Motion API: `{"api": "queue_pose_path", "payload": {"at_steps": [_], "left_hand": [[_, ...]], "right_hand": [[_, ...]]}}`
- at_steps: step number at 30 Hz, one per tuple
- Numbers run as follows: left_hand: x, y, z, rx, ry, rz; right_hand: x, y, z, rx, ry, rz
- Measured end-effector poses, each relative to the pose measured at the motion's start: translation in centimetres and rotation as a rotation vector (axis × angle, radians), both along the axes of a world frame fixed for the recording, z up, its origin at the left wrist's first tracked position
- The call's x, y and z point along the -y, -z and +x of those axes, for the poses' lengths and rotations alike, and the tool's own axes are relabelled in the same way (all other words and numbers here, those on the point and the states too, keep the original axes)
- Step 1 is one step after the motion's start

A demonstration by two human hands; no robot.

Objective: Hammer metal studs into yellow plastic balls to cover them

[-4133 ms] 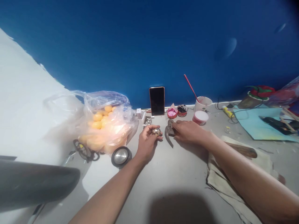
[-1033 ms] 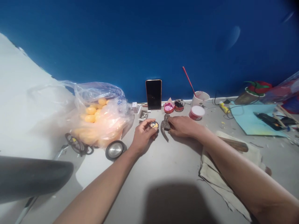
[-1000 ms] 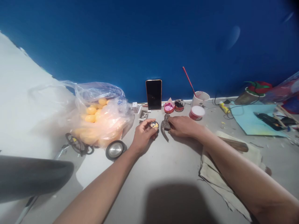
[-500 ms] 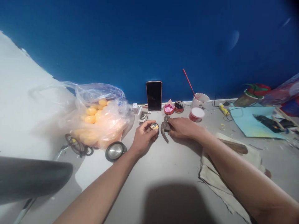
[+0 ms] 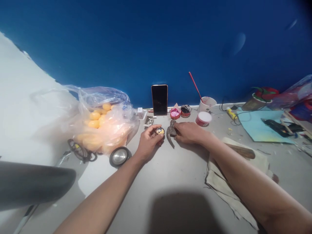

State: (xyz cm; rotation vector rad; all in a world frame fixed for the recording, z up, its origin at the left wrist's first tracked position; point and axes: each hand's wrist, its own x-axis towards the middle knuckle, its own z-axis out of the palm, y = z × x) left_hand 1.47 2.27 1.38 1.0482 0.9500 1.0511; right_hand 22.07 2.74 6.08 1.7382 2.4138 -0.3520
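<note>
My left hand (image 5: pixel 149 140) pinches a small ball (image 5: pixel 160 131), yellow with dark and silver spots, between thumb and fingers just above the table. Across from it my right hand (image 5: pixel 186 132) is closed at the head of a claw hammer (image 5: pixel 171 130), whose curved claw points toward me. The hammer and the ball are apart. A brown wooden handle (image 5: pixel 241 151) shows beyond my right forearm; whether it belongs to the hammer is hidden. Behind my left hand sits a small open box (image 5: pixel 145 124) of shiny metal pieces.
A phone (image 5: pixel 159 100) leans on the blue wall. Beside it stand a pink-filled tin (image 5: pixel 175 113), a dark-filled tin (image 5: pixel 186 111), a lidded tub (image 5: pixel 203 119) and a cup (image 5: pixel 211 102). Left are a bag of yellow balls (image 5: pixel 104 130) and a round metal lid (image 5: pixel 120 156); right, a cloth (image 5: pixel 214 178).
The view has shifted slightly, so most things appear a little further left. Both hands keep their grip, with the ball and the hammer head in nearly the same places.
</note>
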Motion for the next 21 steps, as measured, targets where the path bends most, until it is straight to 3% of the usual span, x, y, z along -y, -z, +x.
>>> {"api": "queue_pose_path", "payload": {"at_steps": [21], "left_hand": [[-0.05, 0.18, -0.02, -0.020, -0.019, 0.002]], "right_hand": [[-0.02, -0.10, 0.01, 0.012, -0.014, 0.002]]}}
